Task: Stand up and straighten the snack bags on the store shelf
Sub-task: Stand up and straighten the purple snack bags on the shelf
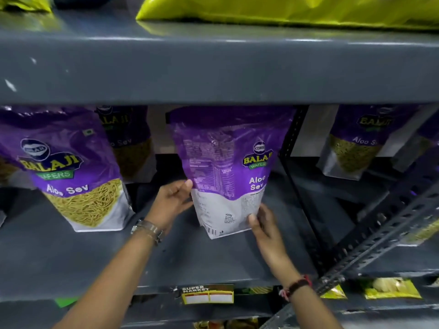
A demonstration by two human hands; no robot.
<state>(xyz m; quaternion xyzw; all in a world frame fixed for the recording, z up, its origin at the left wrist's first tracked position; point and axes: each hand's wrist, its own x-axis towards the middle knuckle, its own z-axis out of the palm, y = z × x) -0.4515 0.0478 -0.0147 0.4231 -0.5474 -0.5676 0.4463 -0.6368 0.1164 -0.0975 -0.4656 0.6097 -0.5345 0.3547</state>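
Observation:
A purple and white Aloo Sev snack bag (228,167) stands upright in the middle of the grey shelf (118,252), its back panel turned towards me. My left hand (171,200) grips the bag's left edge at mid height. My right hand (263,224) holds its lower right corner. Another Aloo Sev bag (73,169) stands upright at the left with its front facing out, and a further one (129,141) stands behind it.
A perforated grey upright (294,138) divides this bay from the right bay, where more Aloo Sev bags (356,141) stand. A slanted perforated metal bar (380,231) crosses the lower right. Yellow-green bags (285,8) lie on the shelf above. A price label (207,294) hangs on the shelf's front edge.

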